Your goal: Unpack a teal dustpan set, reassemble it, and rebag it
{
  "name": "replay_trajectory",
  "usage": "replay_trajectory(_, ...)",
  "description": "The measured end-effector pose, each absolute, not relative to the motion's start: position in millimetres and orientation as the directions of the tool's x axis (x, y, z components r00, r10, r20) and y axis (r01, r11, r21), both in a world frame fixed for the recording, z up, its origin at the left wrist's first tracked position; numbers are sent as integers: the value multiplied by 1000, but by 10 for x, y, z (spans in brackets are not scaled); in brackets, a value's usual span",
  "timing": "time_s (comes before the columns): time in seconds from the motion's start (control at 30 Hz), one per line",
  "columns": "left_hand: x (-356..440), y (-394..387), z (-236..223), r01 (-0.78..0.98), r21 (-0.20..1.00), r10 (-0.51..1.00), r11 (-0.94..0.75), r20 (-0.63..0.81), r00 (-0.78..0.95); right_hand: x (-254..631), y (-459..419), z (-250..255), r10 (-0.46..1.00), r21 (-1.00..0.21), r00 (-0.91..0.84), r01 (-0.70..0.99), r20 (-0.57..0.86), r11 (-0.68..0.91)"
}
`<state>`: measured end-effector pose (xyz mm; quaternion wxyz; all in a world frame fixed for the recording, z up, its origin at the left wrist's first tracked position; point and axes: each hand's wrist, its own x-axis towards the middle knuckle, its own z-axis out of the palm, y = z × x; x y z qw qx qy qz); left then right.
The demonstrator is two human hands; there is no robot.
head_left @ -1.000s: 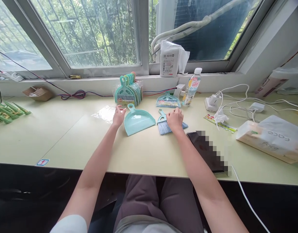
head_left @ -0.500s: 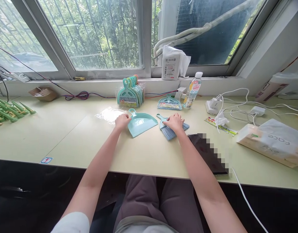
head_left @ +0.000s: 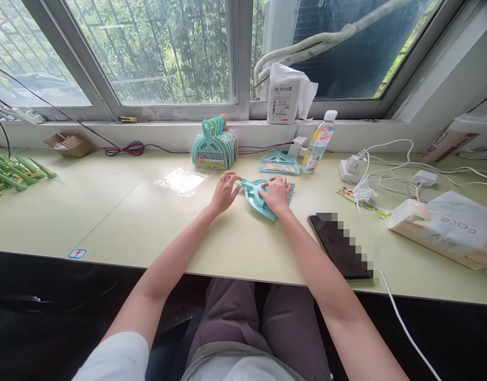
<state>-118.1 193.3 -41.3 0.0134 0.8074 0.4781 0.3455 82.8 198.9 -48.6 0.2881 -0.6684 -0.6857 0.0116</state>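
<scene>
One tissue pack (head_left: 445, 233) at right reads "Face", while the print on the bottle (head_left: 318, 142) is too small to make out. Mid-desk (head_left: 120, 222), the right hand (head_left: 276, 193) clasps the brush (head_left: 254, 189) over the dustpan (head_left: 267, 214), fingers bent around it; the left hand (head_left: 225, 193) is half-curled at the handle end, whether pinching I cannot tell. Bare surface stretches leftward and toward the front edge
</scene>
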Motion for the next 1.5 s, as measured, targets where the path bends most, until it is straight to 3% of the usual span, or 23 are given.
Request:
replay_trajectory(0.07, -1270, 2002, -467, 775, 385, 807, -501, 532, 258, 759, 1963, -522, 925, -388, 31, 913, 378, 128)
replay_trajectory(0.2, -1390, 2115, -589, 732, 566, 919, -380, 322, 228, 708, 1941, -561, 927, -374, -46, 906, 372, 195)
replay_trajectory(0.27, -1384, 2116, -602, 723, 586, 929, -365, 286, 237, 701, 1936, -554, 923, -365, -81, 903, 375, 227)
replay_trajectory(0.47, -1346, 1990, -494, 887, 202, 856, -415, 417, 305, 661, 1907, -499, 908, -362, -189, 871, 375, 331)
replay_trajectory(0.6, -1356, 1948, -409, 764, 8, 690, -646, 434, 579, 636, 1887, -466, 919, -400, -192, 855, 344, 329)
replay_trajectory(0.67, -1340, 1950, -383, 707, -23, 647, -707, 383, 659, 627, 1886, -454, 920, -407, -202, 850, 335, 335)
replay_trajectory(0.87, -1235, 1989, -436, 730, -20, 688, -683, 317, 653, 606, 1935, -454, 919, -393, -228, 851, 321, 348)
replay_trajectory(1.07, -1152, 1915, -502, 765, -1, 700, -645, 400, 591, 666, 1947, -423, 913, -326, -266, 872, 310, 365)
replay_trajectory(1.17, -1130, 1843, -439, 793, 101, 690, -601, 565, 451, 726, 1916, -317, 892, -332, -270, 857, 362, 394)
replay_trajectory(1.27, -1063, 1795, -369, 748, 431, 715, -505, 694, 83, 731, 1868, -198, 895, -478, -87, 821, 437, 313)
replay_trajectory(1.33, -985, 1780, -354, 550, 688, 806, -473, 590, -45, 685, 1833, -154, 882, -585, 91, 779, 463, 226)
replay_trajectory(1.4, -900, 1776, -372, 296, 865, 913, -406, 397, 93, 617, 1809, -146, 864, -653, 213, 739, 456, 162)
replay_trajectory(1.5, -832, 1799, -432, 63, 971, 937, -228, 202, 285, 577, 1848, -154, 895, -699, 209, 701, 395, 145)
